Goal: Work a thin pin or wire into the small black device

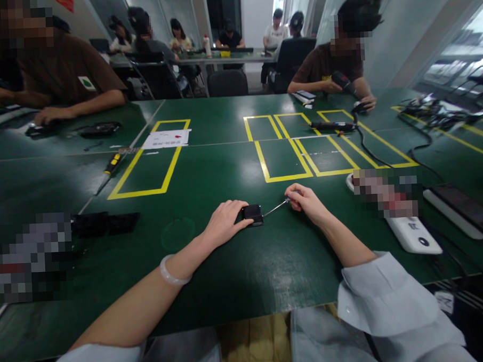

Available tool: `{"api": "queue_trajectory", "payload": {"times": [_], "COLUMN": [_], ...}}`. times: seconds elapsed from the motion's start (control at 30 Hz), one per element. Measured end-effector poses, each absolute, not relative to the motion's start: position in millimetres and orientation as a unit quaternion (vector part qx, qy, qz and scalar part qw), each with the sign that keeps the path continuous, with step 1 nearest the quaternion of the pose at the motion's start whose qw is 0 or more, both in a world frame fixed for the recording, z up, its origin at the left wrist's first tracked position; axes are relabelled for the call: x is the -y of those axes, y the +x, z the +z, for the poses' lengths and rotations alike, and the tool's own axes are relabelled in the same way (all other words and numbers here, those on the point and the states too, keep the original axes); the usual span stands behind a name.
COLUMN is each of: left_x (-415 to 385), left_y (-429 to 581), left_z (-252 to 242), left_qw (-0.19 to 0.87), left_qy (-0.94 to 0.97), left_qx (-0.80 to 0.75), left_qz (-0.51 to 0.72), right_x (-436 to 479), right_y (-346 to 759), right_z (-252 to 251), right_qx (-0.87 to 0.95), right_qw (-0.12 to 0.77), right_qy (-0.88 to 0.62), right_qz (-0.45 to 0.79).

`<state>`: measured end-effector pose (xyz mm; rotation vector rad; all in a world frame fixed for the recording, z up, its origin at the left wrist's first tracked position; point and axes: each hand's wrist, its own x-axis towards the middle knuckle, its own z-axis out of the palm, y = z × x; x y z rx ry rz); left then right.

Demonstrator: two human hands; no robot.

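Observation:
A small black rectangular device [252, 214] lies on the green table in front of me. My left hand [229, 220] grips it from the left, with the thumb along its near side and the fingers over its far side. Off to the right, my right hand [304, 199] is closed around the handle of a thin screwdriver [275, 208]. The metal shaft slants down to the left, and its tip meets or nearly meets the device's right edge. Most of the handle is hidden by my fingers.
Yellow tape outlines [289, 178] mark the green table [209, 171]. A yellow-black screwdriver [113, 163] and a white paper [166, 139] lie left. A white device [415, 235] and a cable [370, 148] are right. Across sit a person [70, 65] and another person [332, 65] holding a dark tool.

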<state>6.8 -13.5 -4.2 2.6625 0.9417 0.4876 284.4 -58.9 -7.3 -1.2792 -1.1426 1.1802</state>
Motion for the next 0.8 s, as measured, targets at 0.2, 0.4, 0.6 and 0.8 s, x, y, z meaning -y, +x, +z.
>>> {"api": "queue_trajectory", "payload": {"times": [0.2, 0.4, 0.6, 0.8], "left_x": [14, 15, 14, 15], "left_y": [8, 7, 5, 1], "left_z": [-5, -3, -4, -4], "left_qw": [0.133, 0.132, 0.126, 0.113], "left_qy": [0.92, 0.921, 0.923, 0.925], "left_qx": [-0.329, -0.327, -0.322, -0.32], "left_qz": [0.166, 0.167, 0.169, 0.172], "right_x": [59, 58, 61, 72], "right_y": [288, 290, 289, 260], "right_z": [-10, -14, 0, 51], "right_qx": [0.466, 0.463, 0.465, 0.547], "right_qw": [0.512, 0.518, 0.536, 0.527], "right_qy": [-0.521, -0.511, -0.492, -0.473], "right_qz": [0.499, 0.507, 0.504, 0.448]}}
